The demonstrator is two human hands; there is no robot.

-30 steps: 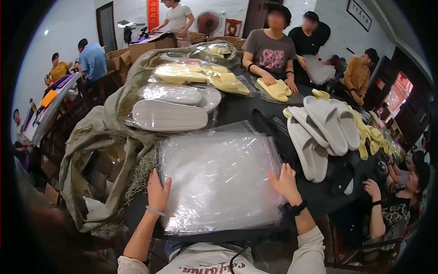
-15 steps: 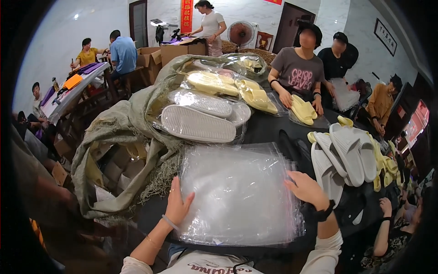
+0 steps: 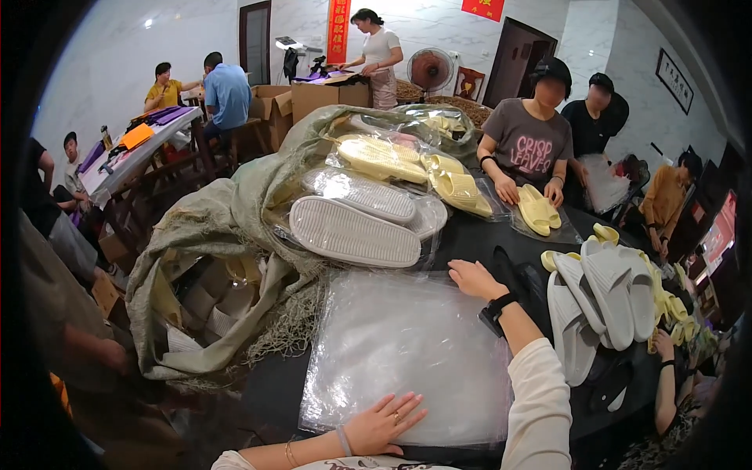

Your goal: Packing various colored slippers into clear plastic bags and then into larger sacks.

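A stack of clear plastic bags (image 3: 399, 345) lies on the black table in front of me. My left hand (image 3: 386, 424) rests flat on the near edge of the stack, palm down, with its fingers spread. Over the far right corner of the bags, my right hand (image 3: 478, 280) stretches its fingers to the left; they look extended and hold nothing that I can see. Just beyond the stack, a bagged pair of grey slippers (image 3: 356, 233) lies on a woven sack, one sole facing me.
An opened woven sack (image 3: 149, 313) with bagged slippers inside stands at the left. Loose grey slippers (image 3: 607, 282) are piled at the right. Across the table a person handles yellow slippers (image 3: 537, 210) on a bag. More yellow bagged slippers (image 3: 384, 159) lie behind the grey pair.
My left hand has moved from the stack's left side onto its near edge and flattened. My right hand has gone from the right side to the far edge. The view has shifted slightly.
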